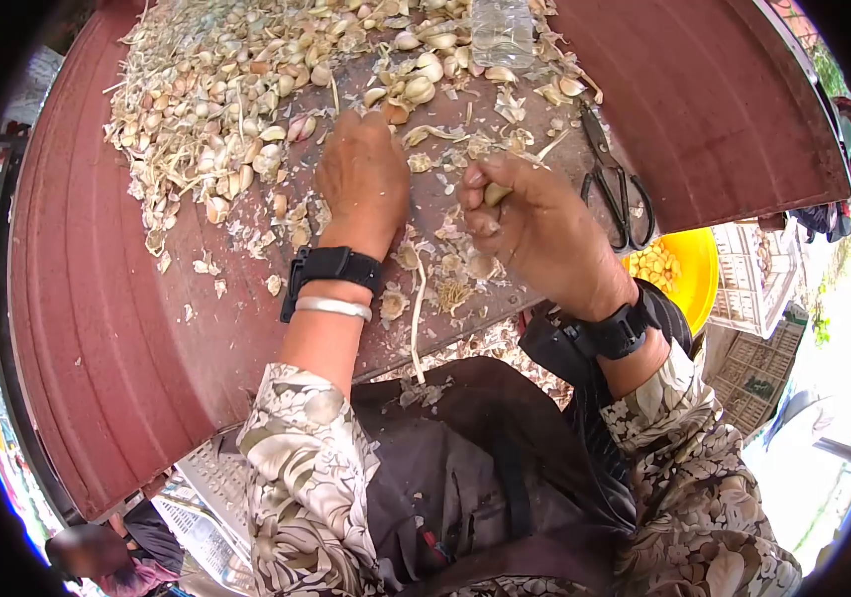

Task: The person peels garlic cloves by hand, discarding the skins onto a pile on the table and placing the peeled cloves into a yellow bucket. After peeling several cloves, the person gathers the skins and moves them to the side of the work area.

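1. Head camera: at far left, a ridged, dull-red metal panel (77,298) slopes beside the worktop.
2. Next comes a broad heap of pale, unpeeled garlic (216,109), loose cloves mixed with dry stalks.
3. Left hand (363,184): fingers bent down at the heap's near edge, beside whole bulbs. Their tips are hidden, so I cannot tell whether they grasp anything.
4. Papery skins and a long whitish stalk (418,318) lie between the forearms.
5. Right hand (555,234): raised above the skins, fingers curled and closed on what looks like a small tan garlic clove (495,194).
6. I'd judge that single pieces are being handled; any further move calls for a light, steady fingertip pinch.
7. Black-handled metal scissors (617,189) rest beyond it, then a round yellow bowl (706,274) holding yellowish pieces, beside a white plastic crate (744,298).
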`<action>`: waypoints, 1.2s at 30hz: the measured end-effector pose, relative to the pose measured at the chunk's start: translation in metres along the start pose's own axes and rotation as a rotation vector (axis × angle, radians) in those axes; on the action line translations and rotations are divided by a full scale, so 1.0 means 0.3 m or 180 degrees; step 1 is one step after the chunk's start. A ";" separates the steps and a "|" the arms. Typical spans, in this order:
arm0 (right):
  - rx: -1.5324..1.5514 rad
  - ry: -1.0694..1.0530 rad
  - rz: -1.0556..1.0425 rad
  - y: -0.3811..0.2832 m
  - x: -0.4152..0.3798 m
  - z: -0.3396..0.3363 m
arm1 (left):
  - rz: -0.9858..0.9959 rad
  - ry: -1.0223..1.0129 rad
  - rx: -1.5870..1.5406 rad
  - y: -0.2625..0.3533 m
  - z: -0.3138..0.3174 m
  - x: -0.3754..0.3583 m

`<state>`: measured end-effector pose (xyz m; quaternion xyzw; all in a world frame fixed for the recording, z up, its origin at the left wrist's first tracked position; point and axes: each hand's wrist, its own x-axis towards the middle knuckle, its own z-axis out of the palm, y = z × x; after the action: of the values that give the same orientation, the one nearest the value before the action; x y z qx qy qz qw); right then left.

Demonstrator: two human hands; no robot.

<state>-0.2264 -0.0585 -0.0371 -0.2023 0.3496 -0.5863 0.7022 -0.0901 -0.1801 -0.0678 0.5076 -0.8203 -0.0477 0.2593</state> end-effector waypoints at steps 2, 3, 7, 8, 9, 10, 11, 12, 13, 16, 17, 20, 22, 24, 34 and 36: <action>-0.0099 0.0034 0.0002 0.002 -0.016 -0.003 | 0.0101 -0.0013 0.0087 0.000 0.005 0.009; -0.0191 0.0006 0.0035 0.002 -0.022 -0.009 | 0.0078 0.0032 0.0229 -0.001 0.004 0.008; -0.0071 0.0179 0.0099 0.003 -0.043 -0.001 | 0.0087 0.0181 -0.1145 -0.060 -0.049 -0.051; -0.0051 0.0175 0.0101 0.014 -0.049 0.008 | 0.0091 0.0170 -0.1128 -0.042 -0.081 -0.080; 0.0146 0.0245 0.0092 0.026 -0.052 0.022 | -0.0377 -0.0061 -0.2104 -0.011 -0.117 -0.110; 0.0335 0.0314 0.0081 0.033 -0.054 0.033 | -0.0854 -0.0289 -0.3078 0.022 -0.151 -0.137; 0.0334 0.0308 0.0080 0.041 -0.053 0.036 | -0.0852 -0.0284 -0.3076 0.059 -0.187 -0.166; 0.0644 0.0164 0.0159 0.052 -0.049 0.034 | -0.0636 -0.0535 -0.3201 0.096 -0.222 -0.192; 0.0951 0.0010 0.0243 0.057 -0.047 0.036 | -0.0419 -0.0778 -0.3315 0.112 -0.241 -0.205; 0.1238 -0.0038 0.0659 0.014 -0.096 0.018 | 0.0039 -0.0049 -0.2784 0.075 -0.240 -0.222; 0.1090 -0.0090 0.0431 -0.030 -0.142 0.022 | -0.0484 0.0132 -0.2797 0.048 -0.258 -0.201; 0.0111 -0.0054 -0.0216 -0.194 -0.355 0.000 | -0.0932 0.0367 -0.2163 -0.116 -0.211 -0.125; -0.0820 0.0429 -0.0696 -0.271 -0.492 -0.096 | -0.0806 -0.0270 -0.1619 -0.134 -0.186 -0.080; -0.1603 0.1560 -0.0943 -0.313 -0.595 -0.201 | -0.0258 -0.0079 -0.0940 -0.135 -0.101 -0.050; -0.3983 0.2137 -0.1001 -0.227 -0.603 -0.162 | -0.0084 0.0191 -0.0692 -0.099 -0.091 -0.084; -0.4033 0.1604 -0.1035 -0.223 -0.480 -0.024 | -0.0370 0.0268 -0.1135 -0.078 -0.133 -0.129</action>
<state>-0.2872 0.0661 0.0409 -0.4803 0.7415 -0.3962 0.2501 -0.0387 -0.1507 -0.0559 0.5017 -0.7566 -0.1859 0.3760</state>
